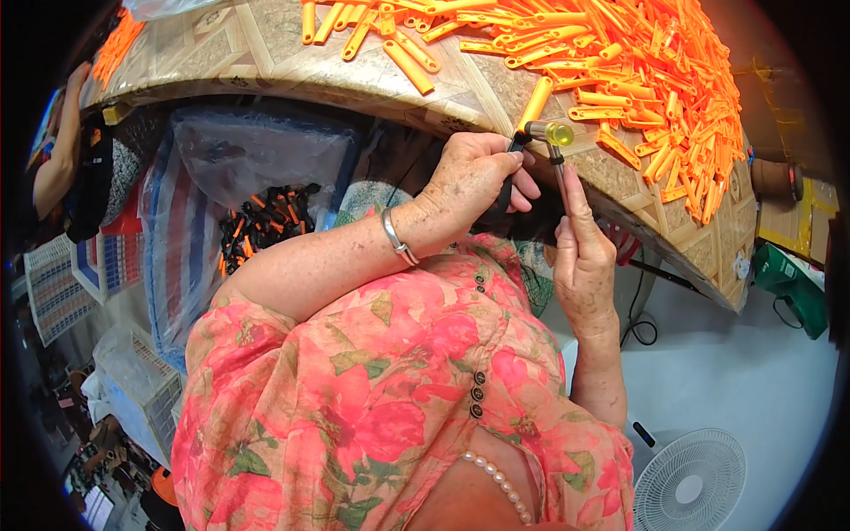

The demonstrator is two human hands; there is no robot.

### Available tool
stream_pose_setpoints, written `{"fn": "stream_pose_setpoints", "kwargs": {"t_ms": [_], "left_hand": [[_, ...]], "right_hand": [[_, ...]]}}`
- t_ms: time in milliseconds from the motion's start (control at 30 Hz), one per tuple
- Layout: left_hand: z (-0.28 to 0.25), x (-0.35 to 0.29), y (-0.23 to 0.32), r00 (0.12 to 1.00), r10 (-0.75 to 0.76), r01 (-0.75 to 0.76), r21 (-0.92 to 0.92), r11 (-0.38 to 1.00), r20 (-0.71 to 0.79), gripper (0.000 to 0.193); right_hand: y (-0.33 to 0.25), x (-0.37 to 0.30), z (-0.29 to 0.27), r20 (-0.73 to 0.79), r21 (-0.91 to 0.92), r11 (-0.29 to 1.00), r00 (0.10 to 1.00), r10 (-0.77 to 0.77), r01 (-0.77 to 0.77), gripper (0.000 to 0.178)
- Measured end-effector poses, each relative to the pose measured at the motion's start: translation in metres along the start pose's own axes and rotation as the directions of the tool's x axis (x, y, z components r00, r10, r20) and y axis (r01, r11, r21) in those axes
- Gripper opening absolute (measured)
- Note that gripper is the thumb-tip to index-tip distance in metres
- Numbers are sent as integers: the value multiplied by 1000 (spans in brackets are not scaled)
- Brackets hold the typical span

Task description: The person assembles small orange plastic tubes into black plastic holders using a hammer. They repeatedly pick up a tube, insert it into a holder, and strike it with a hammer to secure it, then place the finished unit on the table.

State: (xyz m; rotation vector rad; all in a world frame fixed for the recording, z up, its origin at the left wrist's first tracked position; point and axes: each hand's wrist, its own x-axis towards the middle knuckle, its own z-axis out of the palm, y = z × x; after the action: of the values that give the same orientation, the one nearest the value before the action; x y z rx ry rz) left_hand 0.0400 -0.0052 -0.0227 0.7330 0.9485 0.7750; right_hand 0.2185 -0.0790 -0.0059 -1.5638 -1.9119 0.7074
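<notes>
One black-and-orange plastic handle [534, 103] sits clamped in the left hand [474, 173] at the edge of the brown patterned worktop [305, 66]; the right hand [586, 252] grips a small yellow-faced metal hammer [560, 134], probably best swung lightly and square

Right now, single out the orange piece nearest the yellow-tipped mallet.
It's the orange piece just beyond the left hand: its near end meets the black piece that hand grips, while the others on the table lie in the loose heap.

A black-and-orange piece [535, 103] is pinched by the left hand [469, 177], a yellow-tipped mallet [560, 134] gripped by the right hand [584, 263], orange parts [699, 115] heaped beyond!
</notes>
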Motion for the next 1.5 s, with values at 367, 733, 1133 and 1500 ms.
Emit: {"fn": "stream_pose_setpoints", "kwargs": {"t_ms": [367, 733, 1133, 1500], "left_hand": [[0, 0, -4, 1000, -1, 1, -32, 999, 8, 22], [3, -1, -3, 1000, 11, -12, -30, 999, -24, 23], [-10, -20, 4, 989, 41, -3, -263, 965, 139, 19], [0, -29, 20, 883, 309, -306, -65, 950, 355, 36]], "right_hand": [[-2, 9, -5, -9, -146, 980, 990, -138, 135, 64], [5, 4, 0, -33, -96, 994, 998, -49, 45, 61], [19, -7, -9, -221, 473, 871, 938, 265, -134, 51], [41, -6, -59, -501, 464, 875, 774, 388, -139, 49]]}}
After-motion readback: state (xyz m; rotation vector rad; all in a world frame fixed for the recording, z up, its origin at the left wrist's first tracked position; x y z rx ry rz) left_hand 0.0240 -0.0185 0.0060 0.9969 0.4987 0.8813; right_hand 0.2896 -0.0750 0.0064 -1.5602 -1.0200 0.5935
